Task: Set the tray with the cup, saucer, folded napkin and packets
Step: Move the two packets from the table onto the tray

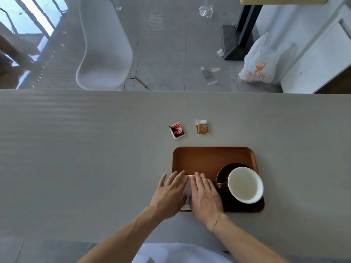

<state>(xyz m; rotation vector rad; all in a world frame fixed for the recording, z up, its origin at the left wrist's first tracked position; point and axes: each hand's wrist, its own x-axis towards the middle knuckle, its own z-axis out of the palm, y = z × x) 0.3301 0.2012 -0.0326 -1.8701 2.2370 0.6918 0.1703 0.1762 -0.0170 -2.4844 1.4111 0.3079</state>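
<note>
We see a pale grey table (76,149) stretching across the view, with a white chair (106,44) beyond its far edge and a white plastic bag (262,63) on the littered floor toward the far right. A brown tray (205,158) sits near the table's near edge, right of centre. On the tray's right side a dark saucer (224,171) carries a white-lined cup (245,185). Our left hand (169,194) and right hand (205,196) lie flat, fingers spread and gripping nothing, pressing on a white napkin (188,188) at the tray's left near corner; the hands cover most of it. A red packet (177,130) and an amber packet (202,127) lie on the table just beyond the tray's far edge, apart from each other.
</note>
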